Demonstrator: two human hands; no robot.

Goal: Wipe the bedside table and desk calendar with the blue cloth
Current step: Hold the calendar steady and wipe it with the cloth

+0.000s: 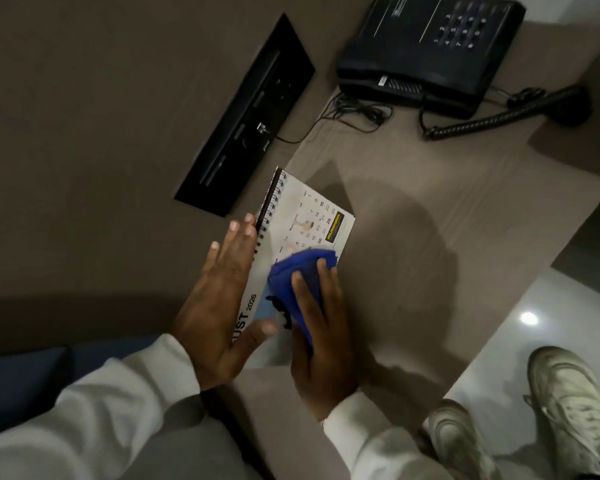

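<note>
Your left hand lies flat, fingers spread, bracing the desk calendar while your right hand presses the bunched blue cloth onto its page.

Dim light all over, and my view is soft and grainy. My shadow spreads across the bedside table beyond my hands. A bright glare spot gleams on the floor right of the table. Edges bend, wide-angle.

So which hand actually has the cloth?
The right hand grips the blue cloth on the desk calendar; the left hand is open and flat, steadying its spiral edge.
</note>
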